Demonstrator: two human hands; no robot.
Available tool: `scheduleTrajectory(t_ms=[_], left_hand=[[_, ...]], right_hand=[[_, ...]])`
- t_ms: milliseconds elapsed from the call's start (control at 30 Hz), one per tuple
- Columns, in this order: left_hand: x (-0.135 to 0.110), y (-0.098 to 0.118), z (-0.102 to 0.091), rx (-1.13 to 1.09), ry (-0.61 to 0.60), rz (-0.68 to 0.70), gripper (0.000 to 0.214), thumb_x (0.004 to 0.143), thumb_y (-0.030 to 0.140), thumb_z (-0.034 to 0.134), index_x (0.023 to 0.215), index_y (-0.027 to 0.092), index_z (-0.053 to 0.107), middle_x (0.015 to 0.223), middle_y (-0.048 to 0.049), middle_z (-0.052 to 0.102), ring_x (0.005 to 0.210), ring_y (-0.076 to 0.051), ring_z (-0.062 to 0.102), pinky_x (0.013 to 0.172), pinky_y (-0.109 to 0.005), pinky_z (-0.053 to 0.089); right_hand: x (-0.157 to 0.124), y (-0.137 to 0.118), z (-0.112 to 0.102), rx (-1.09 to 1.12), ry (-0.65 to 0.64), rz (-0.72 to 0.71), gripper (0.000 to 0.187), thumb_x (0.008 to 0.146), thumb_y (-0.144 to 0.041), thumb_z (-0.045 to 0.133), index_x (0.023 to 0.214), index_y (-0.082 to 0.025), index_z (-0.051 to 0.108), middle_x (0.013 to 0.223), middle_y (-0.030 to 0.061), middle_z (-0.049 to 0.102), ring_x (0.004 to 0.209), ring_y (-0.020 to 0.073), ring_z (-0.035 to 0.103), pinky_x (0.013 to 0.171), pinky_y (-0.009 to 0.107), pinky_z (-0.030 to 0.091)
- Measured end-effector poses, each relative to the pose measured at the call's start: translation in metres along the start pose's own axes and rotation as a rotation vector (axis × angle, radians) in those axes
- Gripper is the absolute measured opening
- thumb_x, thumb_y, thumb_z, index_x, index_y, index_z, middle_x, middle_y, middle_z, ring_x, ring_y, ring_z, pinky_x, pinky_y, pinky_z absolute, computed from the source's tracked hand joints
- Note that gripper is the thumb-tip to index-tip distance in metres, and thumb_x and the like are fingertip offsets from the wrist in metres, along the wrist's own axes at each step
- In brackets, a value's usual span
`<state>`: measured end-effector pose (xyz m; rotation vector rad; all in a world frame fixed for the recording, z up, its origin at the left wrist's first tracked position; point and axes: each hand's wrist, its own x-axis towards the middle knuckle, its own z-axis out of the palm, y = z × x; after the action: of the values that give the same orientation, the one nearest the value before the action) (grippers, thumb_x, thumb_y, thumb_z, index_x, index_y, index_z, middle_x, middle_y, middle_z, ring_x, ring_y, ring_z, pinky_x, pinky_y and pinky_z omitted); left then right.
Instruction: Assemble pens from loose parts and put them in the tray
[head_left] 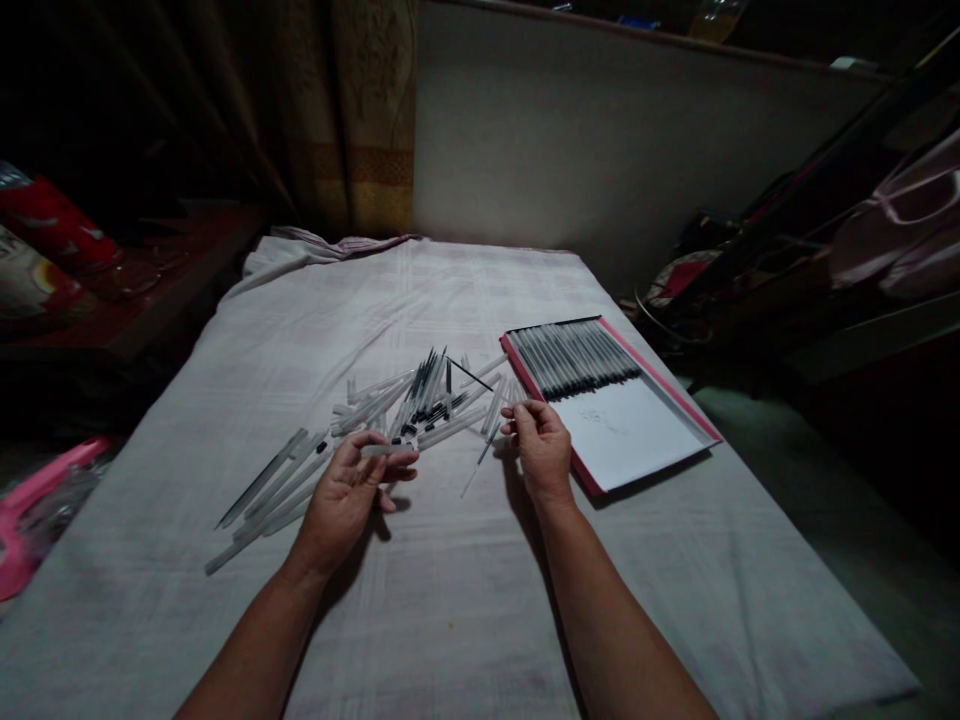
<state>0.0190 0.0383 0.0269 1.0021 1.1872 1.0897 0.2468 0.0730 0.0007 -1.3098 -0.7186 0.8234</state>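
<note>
My left hand (346, 492) is closed round a short, frosted pen barrel (387, 450), which lies level across the fingers. Between the fingertips of my right hand (541, 452) is a thin pen refill (487, 444), its pale end slanting down to the left. The two hands are apart, just above the cloth. Behind them lies a loose heap of clear pen barrels (375, 405), dark-tipped refills (426, 385) and small black pieces (409, 430). To the right, a shallow red-edged box (592, 480) holds a row of black-ended pens (574, 355) along its far half.
A pale checked cloth (450, 620) covers the table. More long barrels (262, 510) spread out at the left. A pink handle (45, 480) stands beyond the left edge, and a red flask (56, 225) rests on a side table. Curtain (375, 120) and pale wall (562, 140) close off the back.
</note>
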Motion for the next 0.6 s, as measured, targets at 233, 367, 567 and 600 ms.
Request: scheduleTrajectory(t_ms=[233, 367, 567, 600], left_hand=[[0.001, -0.005, 0.003, -0.009, 0.029, -0.049, 0.055, 0.064, 0.061, 0.079, 0.085, 0.022, 0.047, 0.084, -0.001, 0.07, 0.071, -0.018, 0.071, 0.05, -0.024, 0.055], [0.004, -0.013, 0.0, 0.113, 0.036, -0.031, 0.051, 0.073, 0.052, 0.072, 0.111, 0.023, 0.053, 0.088, -0.0002, 0.069, 0.055, -0.013, 0.063, 0.04, -0.021, 0.049], [0.01, -0.021, -0.017, 0.522, -0.029, 0.228, 0.04, 0.086, 0.044, 0.056, 0.115, 0.02, 0.071, 0.094, -0.0081, 0.076, 0.078, -0.02, 0.072, 0.078, -0.037, 0.06], [0.01, -0.021, -0.019, 0.582, -0.03, 0.263, 0.04, 0.087, 0.043, 0.055, 0.115, 0.021, 0.072, 0.098, -0.0083, 0.077, 0.085, -0.022, 0.072, 0.084, -0.039, 0.058]], right_hand=[[0.002, -0.008, -0.005, 0.029, -0.097, -0.002, 0.027, 0.071, -0.04, 0.075, 0.076, -0.017, 0.062, 0.07, 0.0021, 0.073, 0.051, 0.0088, 0.061, 0.041, 0.016, 0.044], [0.006, -0.012, -0.01, 0.107, -0.158, 0.015, 0.03, 0.071, -0.043, 0.077, 0.077, -0.017, 0.063, 0.075, 0.0038, 0.075, 0.054, 0.0107, 0.065, 0.041, 0.017, 0.047], [0.006, -0.019, -0.008, 0.268, -0.079, 0.012, 0.035, 0.068, -0.044, 0.082, 0.078, -0.017, 0.061, 0.073, 0.0025, 0.075, 0.051, 0.0098, 0.066, 0.041, 0.015, 0.05], [0.006, -0.021, -0.007, 0.29, -0.059, -0.004, 0.035, 0.068, -0.044, 0.082, 0.078, -0.018, 0.06, 0.072, 0.0017, 0.075, 0.051, 0.0095, 0.066, 0.041, 0.015, 0.051]])
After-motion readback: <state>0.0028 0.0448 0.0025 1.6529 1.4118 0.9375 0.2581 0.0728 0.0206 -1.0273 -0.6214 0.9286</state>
